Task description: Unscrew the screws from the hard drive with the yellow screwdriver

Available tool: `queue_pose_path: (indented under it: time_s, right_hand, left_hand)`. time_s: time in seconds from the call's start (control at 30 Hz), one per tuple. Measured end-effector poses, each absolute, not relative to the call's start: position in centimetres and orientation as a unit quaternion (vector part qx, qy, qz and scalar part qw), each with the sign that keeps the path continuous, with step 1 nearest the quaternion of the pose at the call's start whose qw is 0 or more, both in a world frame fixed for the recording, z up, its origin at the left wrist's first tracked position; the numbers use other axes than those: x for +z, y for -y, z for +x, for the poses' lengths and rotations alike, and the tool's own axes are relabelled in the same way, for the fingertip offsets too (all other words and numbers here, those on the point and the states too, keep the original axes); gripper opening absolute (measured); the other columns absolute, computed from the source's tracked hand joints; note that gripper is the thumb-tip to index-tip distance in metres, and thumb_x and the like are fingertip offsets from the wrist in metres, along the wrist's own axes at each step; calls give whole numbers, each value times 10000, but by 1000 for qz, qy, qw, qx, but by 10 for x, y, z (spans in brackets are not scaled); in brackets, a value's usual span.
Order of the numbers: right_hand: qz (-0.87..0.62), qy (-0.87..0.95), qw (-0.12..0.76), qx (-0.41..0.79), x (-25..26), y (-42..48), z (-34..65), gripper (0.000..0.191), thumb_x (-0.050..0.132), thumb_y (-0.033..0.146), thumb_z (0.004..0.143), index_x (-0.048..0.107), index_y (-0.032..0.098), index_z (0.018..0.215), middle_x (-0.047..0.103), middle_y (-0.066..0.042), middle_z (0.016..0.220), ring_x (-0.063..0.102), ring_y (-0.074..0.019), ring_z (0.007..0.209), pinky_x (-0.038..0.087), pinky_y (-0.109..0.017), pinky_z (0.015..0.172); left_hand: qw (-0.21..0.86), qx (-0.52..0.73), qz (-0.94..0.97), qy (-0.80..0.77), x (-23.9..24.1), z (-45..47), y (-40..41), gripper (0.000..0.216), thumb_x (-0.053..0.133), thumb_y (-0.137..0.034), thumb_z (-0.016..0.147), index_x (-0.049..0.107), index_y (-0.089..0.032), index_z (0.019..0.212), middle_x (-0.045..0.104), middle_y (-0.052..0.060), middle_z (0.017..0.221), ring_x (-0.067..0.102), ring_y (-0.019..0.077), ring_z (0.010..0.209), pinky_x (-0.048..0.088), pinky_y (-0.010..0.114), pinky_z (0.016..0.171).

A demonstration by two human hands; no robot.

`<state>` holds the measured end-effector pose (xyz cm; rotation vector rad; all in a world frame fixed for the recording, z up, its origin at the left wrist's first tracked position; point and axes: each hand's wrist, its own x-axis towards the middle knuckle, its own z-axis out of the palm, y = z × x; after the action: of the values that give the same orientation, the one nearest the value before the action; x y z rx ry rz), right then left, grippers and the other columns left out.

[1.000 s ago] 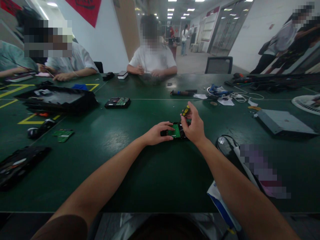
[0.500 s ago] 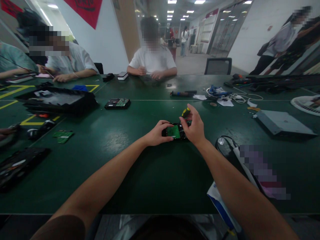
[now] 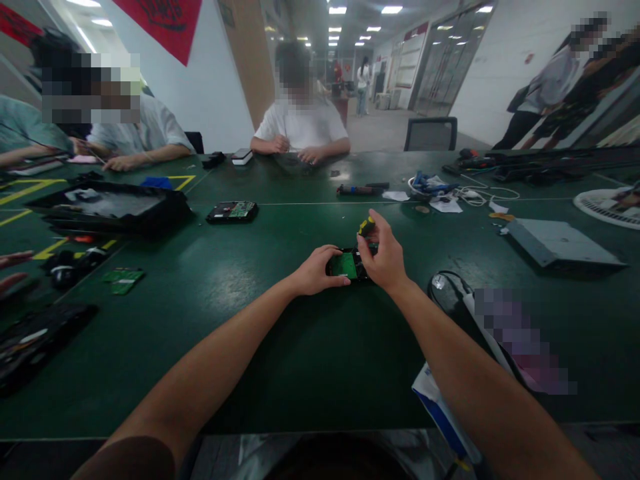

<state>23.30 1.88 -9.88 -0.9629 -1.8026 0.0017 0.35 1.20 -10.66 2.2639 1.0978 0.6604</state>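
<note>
Both hands barely shifted: left hand [image 3: 316, 270] steadies drive [image 3: 345, 265]; right hand [image 3: 384, 257] grips screwdriver [image 3: 366, 226].

No text, label, brand or number can be read anywhere. Dark marks are borne by the red hanging banner [image 3: 165, 27] on the white wall, but they are cut off and too blurred to be made out. Print on the white-and-blue paper packet [image 3: 440, 407] at the near table edge is likewise illegible.
</note>
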Motion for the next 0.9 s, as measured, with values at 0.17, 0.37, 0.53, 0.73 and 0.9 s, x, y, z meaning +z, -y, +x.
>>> queue_pose_path:
  time_s: [0.17,0.37,0.53,0.73,0.9]
  right_hand:
    - [-399,768,500,-13,-92,-11,233,680,612,346,1021,353,368,1650,653,-107,1387,727,-276,966,684,-528,875]
    - [-401,775,489,2,-86,-5,232,681,606,346,1026,349,384,1656,646,-90,1436,730,-277,1000,672,-530,912]
    - [-400,770,497,16,-86,-6,233,642,586,348,1037,372,352,1642,642,-89,1489,753,-273,1062,665,-495,961]
    - [-406,762,505,17,-86,-7,234,632,583,369,1037,381,351,1636,667,-81,1466,763,-272,1059,666,-493,963]
    - [-402,762,508,21,-86,-7,234,652,595,365,1034,367,351,1645,661,-80,1483,762,-265,1033,680,-483,925]
  left_hand:
    - [294,244,843,-378,-103,-3,-7,825,861,-594,769,579,-198,1436,528,189,1552,483,380,1479,425,581,1238]
    - [298,251,839,-380,-104,-8,2,820,857,-592,779,580,-196,1442,512,192,1564,475,381,1484,434,586,1231]
    - [303,251,839,-375,-105,-10,4,822,859,-579,782,568,-201,1452,503,192,1568,476,371,1486,430,580,1235]
    - [303,256,848,-351,-107,-12,2,790,875,-564,768,589,-235,1427,535,175,1544,489,363,1481,414,586,1246]
    - [290,255,850,-359,-108,-11,4,862,849,-604,786,549,-211,1492,529,185,1550,492,364,1474,416,569,1250]
